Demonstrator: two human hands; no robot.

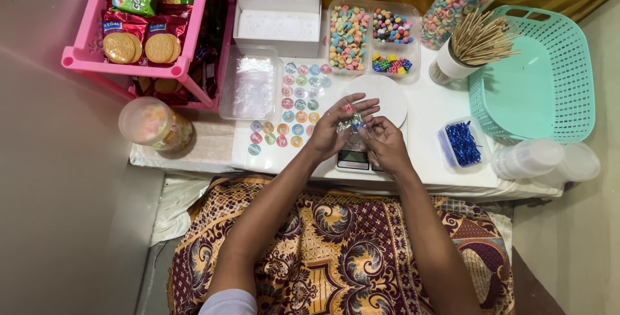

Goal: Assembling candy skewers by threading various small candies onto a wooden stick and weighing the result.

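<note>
Both my hands meet over a small kitchen scale point(354, 157) on the low white table point(431, 115). My left hand point(338, 128) and my right hand point(385, 139) pinch a small clear bag of coloured candy point(352, 121) between their fingertips, with a pink piece showing at its top. A round white plate point(387, 95) lies just behind the hands. A sheet of round colourful stickers point(294, 111) lies to the left of my left hand.
A divided clear tray of candies point(369, 36), a white foam box point(279, 23), a cup of wooden skewers point(475, 44), a teal basket point(536, 82), a tub of blue twist ties point(461, 142), a pink snack rack point(139, 24) and candy jars surround the table.
</note>
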